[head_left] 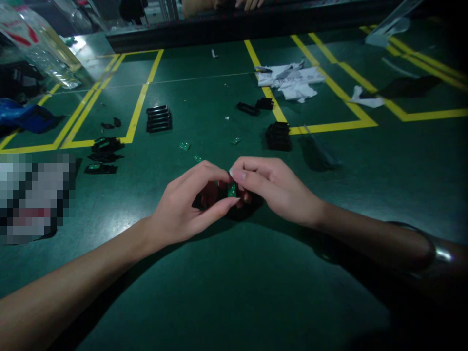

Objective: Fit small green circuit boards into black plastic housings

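Between my two hands sits a small green circuit board (232,189), with dark material at its edge that may be a black plastic housing. My left hand (192,197) is closed on it, thumb below and index finger above. With thumb and fingertips pinched at its upper right edge, my right hand (278,187) also grips it. Most of the piece is hidden by my fingers. Just beyond them lie loose green boards (185,146), one of them (236,141) nearer my right hand. A stack of black plastic housings (278,136) stands beyond my right hand.
Black housings (159,118) lie in a row at centre left; others with green boards (101,168) sit farther left. Crumpled white paper (290,80) lies at the back right. A clear bottle (47,48) and a blue object (27,116) are at left. Another person's hand (250,4) shows behind.
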Action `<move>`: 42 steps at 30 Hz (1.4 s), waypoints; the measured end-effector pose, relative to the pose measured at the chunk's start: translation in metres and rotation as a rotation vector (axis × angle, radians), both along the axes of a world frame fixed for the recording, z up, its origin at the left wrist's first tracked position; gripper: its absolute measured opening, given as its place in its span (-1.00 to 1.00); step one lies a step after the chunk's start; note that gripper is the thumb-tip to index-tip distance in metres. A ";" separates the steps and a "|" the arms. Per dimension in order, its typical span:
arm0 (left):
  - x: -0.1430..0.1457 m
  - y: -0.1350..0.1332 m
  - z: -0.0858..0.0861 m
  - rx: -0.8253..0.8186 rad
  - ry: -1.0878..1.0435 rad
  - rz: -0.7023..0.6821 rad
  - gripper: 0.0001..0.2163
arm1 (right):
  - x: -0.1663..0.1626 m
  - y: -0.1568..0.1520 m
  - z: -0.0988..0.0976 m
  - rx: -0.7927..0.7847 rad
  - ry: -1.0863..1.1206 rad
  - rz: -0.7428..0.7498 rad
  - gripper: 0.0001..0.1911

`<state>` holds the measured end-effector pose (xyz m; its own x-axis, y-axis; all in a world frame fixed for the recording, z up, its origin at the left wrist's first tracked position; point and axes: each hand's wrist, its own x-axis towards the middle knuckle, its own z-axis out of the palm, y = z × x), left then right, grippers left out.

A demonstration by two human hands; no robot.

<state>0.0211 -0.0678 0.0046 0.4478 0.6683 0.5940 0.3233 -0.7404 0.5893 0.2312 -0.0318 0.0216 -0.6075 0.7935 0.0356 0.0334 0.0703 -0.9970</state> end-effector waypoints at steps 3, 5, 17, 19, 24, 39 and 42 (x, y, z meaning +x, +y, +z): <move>-0.001 0.001 -0.001 0.013 -0.015 0.020 -0.67 | 0.002 0.001 0.002 -0.064 0.014 0.018 -0.68; -0.001 0.001 -0.002 0.027 -0.026 0.038 -0.66 | 0.003 0.002 0.003 -0.104 0.022 0.027 -0.72; -0.001 0.001 -0.002 0.111 -0.054 0.153 -0.66 | 0.002 0.002 0.004 -0.041 0.036 -0.002 -0.61; -0.001 0.001 -0.001 0.119 -0.032 0.176 -0.68 | 0.002 0.000 0.001 -0.105 0.058 0.019 -0.58; -0.001 -0.001 0.002 0.095 0.014 0.190 -0.70 | -0.002 -0.005 -0.010 -0.449 0.255 0.161 -0.66; -0.002 0.000 0.003 -0.043 0.024 0.134 -0.73 | -0.002 -0.003 -0.012 -0.579 0.420 0.159 -0.78; -0.001 -0.001 0.004 -0.043 0.022 0.139 -0.72 | -0.002 -0.002 -0.013 -0.573 0.402 0.171 -0.77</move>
<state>0.0198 -0.0692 0.0081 0.3619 0.7497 0.5541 0.4344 -0.6615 0.6113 0.2291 -0.0335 0.0083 -0.7523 0.6493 -0.1114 -0.3084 -0.4965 -0.8114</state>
